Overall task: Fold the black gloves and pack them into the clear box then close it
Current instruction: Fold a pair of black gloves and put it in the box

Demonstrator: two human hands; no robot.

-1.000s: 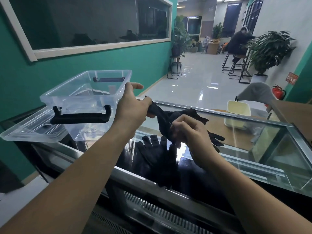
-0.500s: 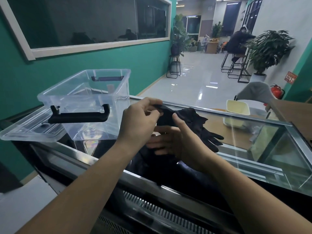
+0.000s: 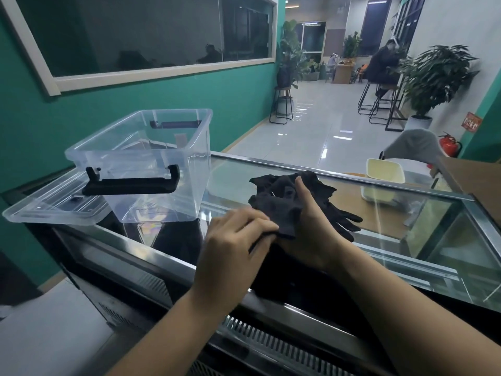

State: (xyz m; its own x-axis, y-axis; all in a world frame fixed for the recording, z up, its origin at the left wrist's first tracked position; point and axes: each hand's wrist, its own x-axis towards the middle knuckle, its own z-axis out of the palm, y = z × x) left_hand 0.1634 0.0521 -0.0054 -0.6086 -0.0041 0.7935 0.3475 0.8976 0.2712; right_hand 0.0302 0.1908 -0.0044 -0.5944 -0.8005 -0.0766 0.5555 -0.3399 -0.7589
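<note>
The room is a long, dim hall with a teal wall (image 3: 135,123) on the left, a glossy tiled floor (image 3: 320,137) running away ahead and potted plants (image 3: 433,77) near a seated person (image 3: 382,63) far off. The desk (image 3: 393,256) is a glass-topped cabinet with a metal frame; the glass looks hard and slick, so I judge that anything light will slide on it when pushed. On its left end stands the clear box (image 3: 162,204), open and empty, a thin-walled plastic tub with a black handle (image 3: 130,184) on the near side. It probably weighs little and may shift if cloth is stuffed in with one hand. The lid (image 3: 40,210) lies flat just left of the box, and whether the box's corner sits on it I cannot tell. The black gloves (image 3: 279,204) are held above the desk, right of the box and well apart from it, bunched into a loose wad with some glove fingers trailing to the right. They look soft, limp and light, with no shape of their own, so a fold is likely to spring open unless the whole bundle is gripped across its middle. The right hand (image 3: 311,232) cradles the wad from below, thumb pressed on top. The left hand (image 3: 233,240) has its fingers (image 3: 254,221) curled, pinching the near edge of the cloth.
</note>
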